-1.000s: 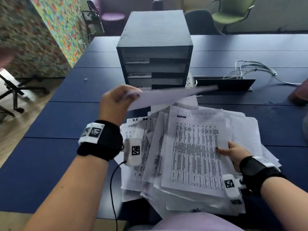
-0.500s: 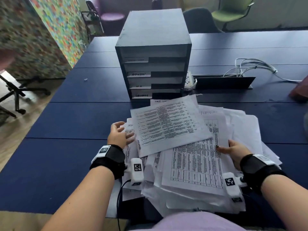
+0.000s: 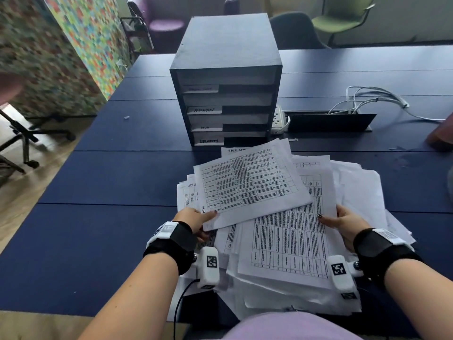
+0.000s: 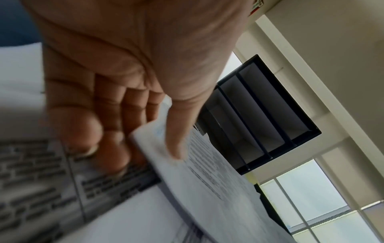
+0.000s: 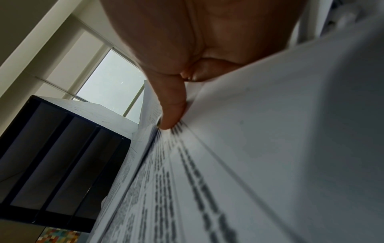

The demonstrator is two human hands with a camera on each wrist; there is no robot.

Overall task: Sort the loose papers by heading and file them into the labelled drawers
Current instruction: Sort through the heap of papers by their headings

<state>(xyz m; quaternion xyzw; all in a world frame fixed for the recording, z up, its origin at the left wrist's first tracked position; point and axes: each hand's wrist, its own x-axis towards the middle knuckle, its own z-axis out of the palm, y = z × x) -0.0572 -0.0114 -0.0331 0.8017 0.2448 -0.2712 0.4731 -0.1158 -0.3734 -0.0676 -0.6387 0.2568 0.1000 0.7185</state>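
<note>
A dark drawer unit [image 3: 225, 82] stands mid-table with four open slots; its white labels [image 3: 204, 109] read TASK LIST, ADMIN, H.R and one I cannot read clearly. In front of it lies a loose pile of printed papers [image 3: 355, 192]. On top of the pile, a skewed sheet [image 3: 247, 185] with a table on it has its near-left corner pinched by my left hand [image 3: 208, 217], thumb above and fingers beneath [image 4: 149, 144]. My right hand [image 3: 328, 220] grips the right edge of a larger table sheet [image 3: 289, 244], thumb on top [image 5: 172, 98].
A power strip [image 3: 278, 119], an open cable flap [image 3: 328, 121] and white cables [image 3: 377, 101] lie right of the drawers. Chairs [image 3: 343, 18] stand beyond the blue table [image 3: 110, 180]. A patterned partition [image 3: 81, 38] and an office chair base [image 3: 24, 136] are at left.
A second ago my left hand held the sheet up in the air near the drawers. It then lay on the pile, and now that hand pinches its corner. The right hand stayed put.
</note>
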